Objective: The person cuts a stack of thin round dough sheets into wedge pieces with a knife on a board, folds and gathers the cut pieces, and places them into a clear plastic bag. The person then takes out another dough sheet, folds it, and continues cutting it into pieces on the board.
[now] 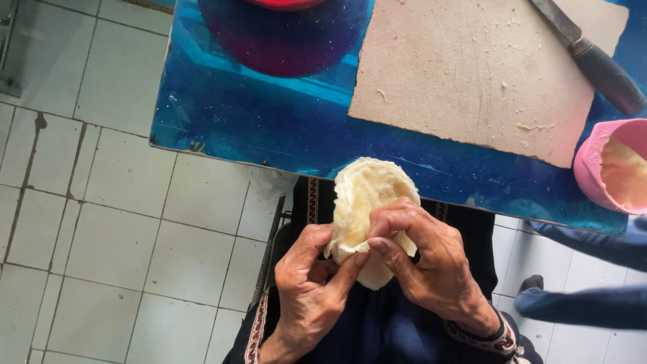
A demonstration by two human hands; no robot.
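I hold a pale, layered dough disc [364,202] between both hands, just below the near edge of the blue table [269,128] and above my lap. My left hand [311,283] closes on the disc's lower left rim, thumb pressed up against the underside and fingers curled behind; I judge this hand to act as the support. My right hand [424,259] closes on the lower right rim, fingers folded over the front face and pinching the edge inward, so the two grips meet at the bottom of the disc, where it creases. The upper part of the disc stands free above both grips and shows ruffled, flaky layers. I judge that holding it in the air rather than on a surface lets both hands work the rim from opposite sides. Beyond the grip, on the table, lies a flour-dusted beige board [472,74] with a dark-handled knife [593,57] across its far right corner. Right of the grip, a pink bowl [593,168] with pale contents sits at the table edge. Beyond and left, a dark round container [283,34] is partly cut off. The floor [87,222] is pale tile with dark grout. Another person's blue-clad legs [586,303] appear to the right.
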